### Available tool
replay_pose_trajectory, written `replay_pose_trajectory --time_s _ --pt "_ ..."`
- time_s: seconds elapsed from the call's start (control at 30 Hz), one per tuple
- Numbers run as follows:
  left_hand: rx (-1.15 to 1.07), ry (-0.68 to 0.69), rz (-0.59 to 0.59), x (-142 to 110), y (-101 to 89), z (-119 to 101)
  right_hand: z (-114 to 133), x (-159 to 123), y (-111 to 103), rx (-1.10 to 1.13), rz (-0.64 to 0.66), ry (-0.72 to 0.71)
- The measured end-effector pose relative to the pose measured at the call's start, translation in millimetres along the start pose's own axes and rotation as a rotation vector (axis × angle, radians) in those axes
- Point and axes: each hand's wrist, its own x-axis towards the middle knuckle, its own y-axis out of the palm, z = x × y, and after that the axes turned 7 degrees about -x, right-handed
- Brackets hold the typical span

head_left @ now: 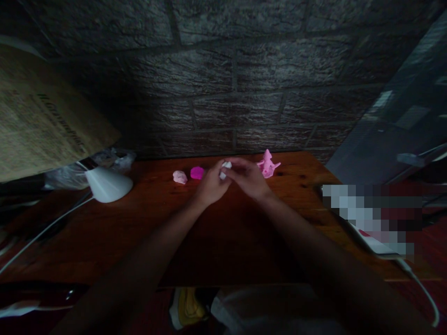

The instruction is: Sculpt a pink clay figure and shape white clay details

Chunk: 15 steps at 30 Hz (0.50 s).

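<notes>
Between my two hands is a small white lump of what looks like modelling clay [225, 170]. My left hand [213, 182] has its fingers closed around it from the left. From the right, the thumb and fingers of my right hand [252, 177] press on the same lump. A pale pink lump [180, 177] and a bright magenta lump [197, 173] lie on the table left of my hands. Just beyond my right hand stands a pink figure [267, 165] with a pointed top and side points; its left part is partly hidden.
The wooden table [139, 223] meets a dark brick wall [209, 79]. At left are a white lamp-like cone [110, 184] with a cable, plastic bags [66, 174] and a brown paper bag [42, 111]. A blurred-out device [370, 218] with a white cable lies at the right edge.
</notes>
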Motion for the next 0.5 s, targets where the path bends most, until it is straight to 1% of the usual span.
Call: replay_pose_trajectory --time_s 0.07,0.1,0.2,0.3,0.4,0.5 --pt "-0.031 -0.011 0.031 0 1.9 1 -7 2 -3 -0.034 0.026 -0.014" --pt "-0.058 -0.022 0.028 0 2.8 3 -9 4 -4 -0.056 0.022 -0.009" --pt "-0.167 -0.057 -0.044 1 4.7 9 -12 7 -9 -0.097 -0.008 0.023" --pt "-0.267 -0.061 -0.124 2 4.4 11 -11 8 -12 -0.1 -0.028 0.043" --pt "-0.247 -0.025 -0.161 2 3.1 8 -7 8 -15 -0.115 -0.003 0.032" --pt "-0.191 0.014 -0.15 1 2.6 4 -4 8 -19 -0.138 0.031 0.017"
